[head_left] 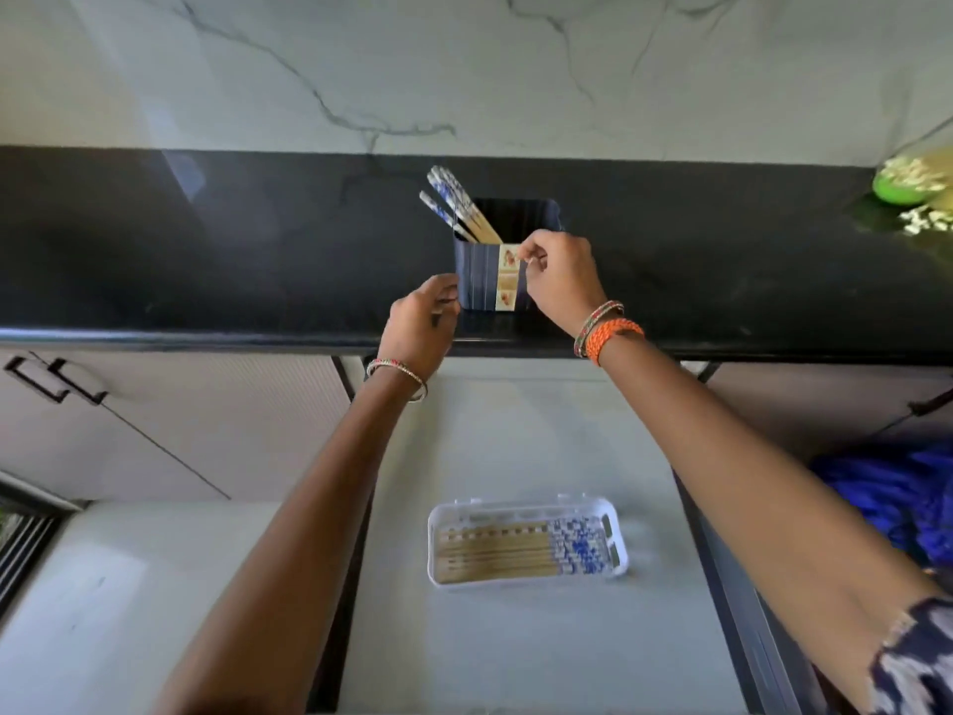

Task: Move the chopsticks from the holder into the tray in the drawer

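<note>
We see a green bowl far right on the worktop. Three chopsticks lean in the holder; left hand grips its side, right hand's grip pinches its rim.

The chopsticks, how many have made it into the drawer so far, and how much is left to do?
Several chopsticks already lie flat in the white tray in the open drawer. A few chopsticks stand in the dark holder on the counter; these are left. Right now the left hand is beside the holder and the right hand is at its front rim; neither clearly holds a chopstick.
</note>
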Demonstrator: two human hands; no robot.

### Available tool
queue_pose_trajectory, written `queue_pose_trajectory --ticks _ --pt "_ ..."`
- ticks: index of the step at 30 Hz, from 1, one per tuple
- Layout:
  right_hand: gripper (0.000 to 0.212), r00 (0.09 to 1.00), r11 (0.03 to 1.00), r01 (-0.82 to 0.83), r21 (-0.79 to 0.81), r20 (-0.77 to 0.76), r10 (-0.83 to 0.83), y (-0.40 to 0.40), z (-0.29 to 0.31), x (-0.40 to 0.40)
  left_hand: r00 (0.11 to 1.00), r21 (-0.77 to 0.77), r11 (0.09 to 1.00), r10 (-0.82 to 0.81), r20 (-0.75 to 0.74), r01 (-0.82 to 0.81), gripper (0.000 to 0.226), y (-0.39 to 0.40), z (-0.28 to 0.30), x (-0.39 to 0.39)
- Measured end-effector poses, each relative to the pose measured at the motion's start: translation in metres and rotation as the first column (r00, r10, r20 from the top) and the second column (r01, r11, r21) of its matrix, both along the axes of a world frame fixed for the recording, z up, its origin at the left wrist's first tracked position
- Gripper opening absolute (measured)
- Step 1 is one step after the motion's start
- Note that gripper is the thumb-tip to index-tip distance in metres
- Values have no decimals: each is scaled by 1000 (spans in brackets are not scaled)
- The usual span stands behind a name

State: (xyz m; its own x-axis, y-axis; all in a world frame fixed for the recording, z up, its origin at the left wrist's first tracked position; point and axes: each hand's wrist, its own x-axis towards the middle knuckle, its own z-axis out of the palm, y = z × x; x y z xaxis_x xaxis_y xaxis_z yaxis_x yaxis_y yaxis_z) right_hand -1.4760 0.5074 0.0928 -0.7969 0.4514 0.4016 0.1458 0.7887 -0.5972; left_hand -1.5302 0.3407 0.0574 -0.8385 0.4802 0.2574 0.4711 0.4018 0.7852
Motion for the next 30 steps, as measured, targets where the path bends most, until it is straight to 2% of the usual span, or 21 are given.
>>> queue_pose_trajectory --ticks 3,6,10,13,16,26,28,30 --pt "22 999 999 39 -13 -1 -39 21 4 -28 991 -177 981 -94 -92 77 38 6 12 -21" --pt "25 996 997 59 -51 68 -55 38 5 -61 975 -288 956 -109 -196 49 44 14 22 -42" --pt "31 962 993 53 -108 272 -21 53 2 -104 962 -334 941 -134 -239 49 46 33 29 -62" --pt "31 886 995 18 -103 462 32 60 -5 -126 965 -373 925 -162 -206 76 44 40 24 -71" --pt "26 833 991 -25 -133 545 94 65 -12 -139 963 -354 931 -173 -206 91 40 40 14 -74" --pt "24 789 981 -147 -129 583 195 49 -22 -142 957 -274 960 -133 -256 60 37 15 1 -66" --pt "23 817 983 -139 -124 546 184 45 -21 -142 960 -273 961 -122 -251 51 38 14 1 -66" --pt "21 891 980 -105 -169 422 169 42 -17 -140 962 -285 958 -113 -247 39 39 14 2 -66"
